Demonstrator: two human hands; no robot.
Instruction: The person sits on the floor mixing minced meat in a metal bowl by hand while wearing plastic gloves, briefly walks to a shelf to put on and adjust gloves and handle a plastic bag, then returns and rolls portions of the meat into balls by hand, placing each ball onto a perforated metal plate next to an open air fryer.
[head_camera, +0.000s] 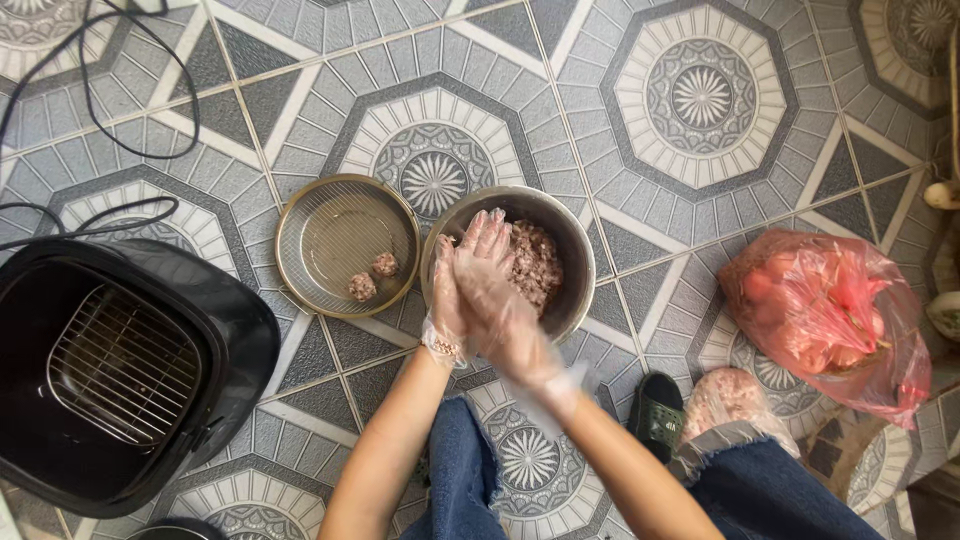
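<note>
Patterned tile floor (700, 95). Gloved left hand (447, 290) and right hand (495, 290) pressed palm-to-palm, contents hidden, over steel bowl (575, 250) of minced meat (535, 262); round tray (345, 240) with 2 meatballs (372, 277) just left.

We look down on a tiled floor (700, 100) patterned in grey and white octagons with flower-like medallions, lit by soft, even daylight. Thin black cables (120, 110) trail across it up and to the left of our hands. No walls or windows show.
</note>
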